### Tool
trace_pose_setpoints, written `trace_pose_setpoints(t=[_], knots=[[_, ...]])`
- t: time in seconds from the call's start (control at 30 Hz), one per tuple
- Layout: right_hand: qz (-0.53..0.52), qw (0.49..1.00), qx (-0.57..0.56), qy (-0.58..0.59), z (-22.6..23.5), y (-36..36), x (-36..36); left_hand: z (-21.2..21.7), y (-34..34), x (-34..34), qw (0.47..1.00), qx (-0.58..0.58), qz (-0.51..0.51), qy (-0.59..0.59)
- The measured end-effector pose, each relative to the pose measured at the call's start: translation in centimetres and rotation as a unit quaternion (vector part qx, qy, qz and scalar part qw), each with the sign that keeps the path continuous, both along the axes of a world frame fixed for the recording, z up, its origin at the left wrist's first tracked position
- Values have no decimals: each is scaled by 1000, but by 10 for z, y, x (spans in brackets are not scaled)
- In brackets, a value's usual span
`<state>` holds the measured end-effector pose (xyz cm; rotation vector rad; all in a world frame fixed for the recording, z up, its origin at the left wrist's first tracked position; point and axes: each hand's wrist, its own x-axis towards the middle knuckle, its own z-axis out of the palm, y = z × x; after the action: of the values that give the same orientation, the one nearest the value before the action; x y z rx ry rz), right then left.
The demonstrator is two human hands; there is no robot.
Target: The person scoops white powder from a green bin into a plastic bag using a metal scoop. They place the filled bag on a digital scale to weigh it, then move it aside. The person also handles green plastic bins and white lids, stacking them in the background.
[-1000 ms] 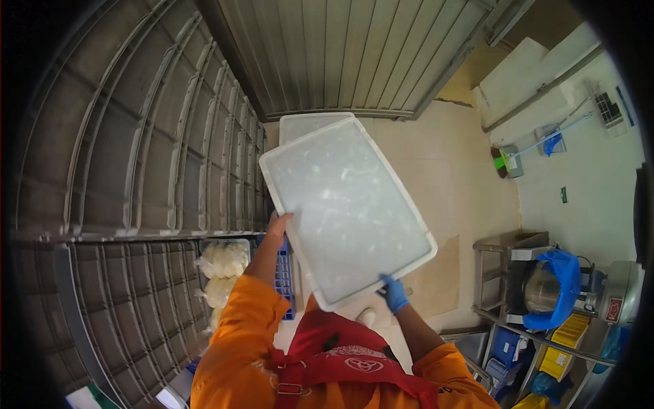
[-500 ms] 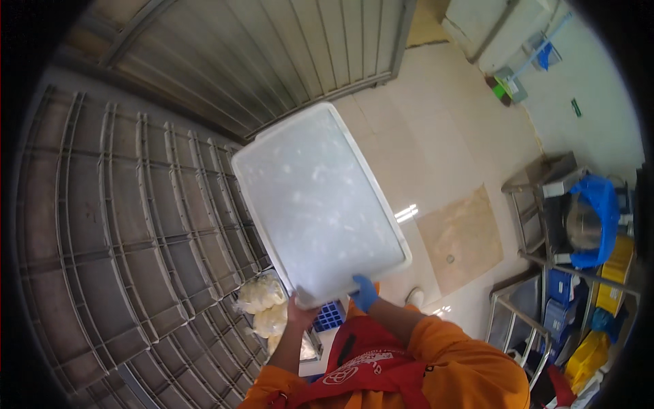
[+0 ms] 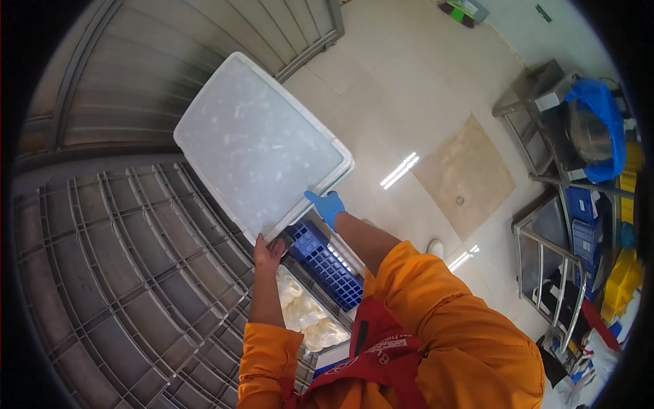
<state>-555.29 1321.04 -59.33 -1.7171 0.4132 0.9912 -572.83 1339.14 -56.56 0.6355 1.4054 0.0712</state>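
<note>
While our left hand (image 3: 267,253) pinches the near rim of the white tray (image 3: 259,143) with bare fingers curled over its edge, our right hand (image 3: 327,206), in a blue glove, clamps the same near edge further along toward the corner. Both hands are closed on the tray, and neither is free. From the two grips the tray runs up and away from us, its long axis slanting to the far left, so nearly all of it lies beyond the hands and is carried only from this one short side. We judge the left hand the nearer to our body and the lower of the two; the right sits a little further out along the rim.

Just below the tray's near edge, between our forearms, lies a blue lattice crate (image 3: 325,262), and beside that, closer to us, a bin of pale dough-like lumps (image 3: 306,315). To the left of the tray stand stacked grey ribbed crates (image 3: 109,273); to its right the tiled floor (image 3: 436,136) opens toward metal racks (image 3: 545,252).
</note>
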Motion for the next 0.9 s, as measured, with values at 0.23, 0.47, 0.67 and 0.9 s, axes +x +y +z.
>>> trace_pose_setpoints(t=[0.23,0.47,0.67,0.9], knots=[[253,964,-26,-80,-35,-176,-38,-12,-35,-25,995,-85,38,28],[229,916,-329,18,36,-435,-87,10,-165,-44,942,4,-325,-81],[53,963,-219,-147,44,-537,-125,0,-252,-68,856,-29,-513,56],[69,942,-198,-261,174,-635,-272,-5,-375,4,715,12,-695,77]])
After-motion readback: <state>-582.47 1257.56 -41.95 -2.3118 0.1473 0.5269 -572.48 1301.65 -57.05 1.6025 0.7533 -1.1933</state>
